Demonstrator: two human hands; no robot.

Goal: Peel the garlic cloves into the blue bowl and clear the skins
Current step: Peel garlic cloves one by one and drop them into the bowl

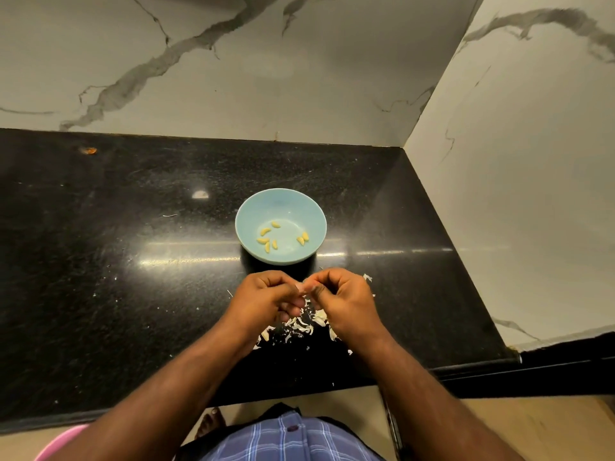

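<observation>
1. The left hand (266, 294) and the right hand (342, 296) meet fingertip to fingertip, each with fingers curled in a tight grip on one small garlic clove (304, 288) pinched between them. Only a pale sliver of it shows, so how much skin remains on it cannot be told.

2. A two-handed pinch suits so small a thing: probably one hand steadies it while the other's nails work the skin loose.

3. The blue bowl (248, 224) stands just beyond the grip, near enough that a finished clove can be dropped with a short reach forward. Seven or so peeled cloves (266, 242) already lie in its bottom.

4. The skins (304, 327) lie scattered on the dark surface (116, 261) directly beneath and just behind the grip, toward the person's body, with a few flakes off to the right hand's outer side. Working above the surface rather than over the bowl probably keeps the peelings out of the bowl.

5. Judged from this, peeling is under way and the clearing of skins has not begun. No unpeeled cloves show on the surface; any might be hidden under the hands.
</observation>
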